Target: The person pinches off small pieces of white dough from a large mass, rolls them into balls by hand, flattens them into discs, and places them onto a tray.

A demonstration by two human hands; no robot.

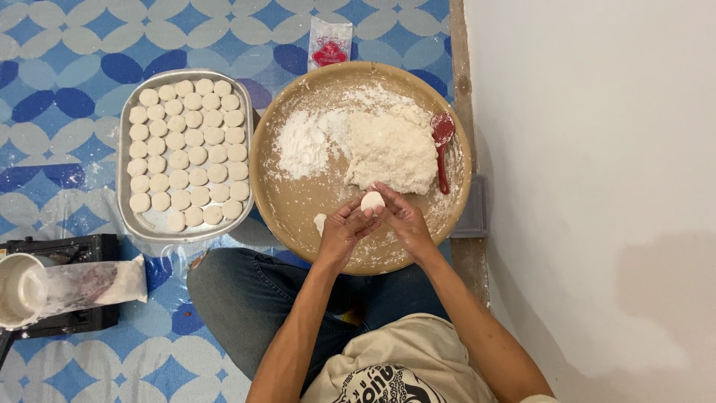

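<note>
My left hand [344,230] and my right hand [403,216] meet over the near part of a round tan tray [283,201], both pinching one small white dough ball [372,201] between the fingertips. Behind the ball lies a big lump of white dough [391,149], with a heap of loose flour [302,145] to its left. A red spoon [442,145] rests at the lump's right side. A small scrap of dough [320,222] sits on the tray by my left hand.
A rectangular metal tray [149,222] to the left holds several rows of flattened dough discs [186,149]. A small plastic packet [329,45] lies beyond the round tray. At lower left a plastic bag of flour [89,283] rests on a black device beside a white cup [15,287]. A white wall runs along the right.
</note>
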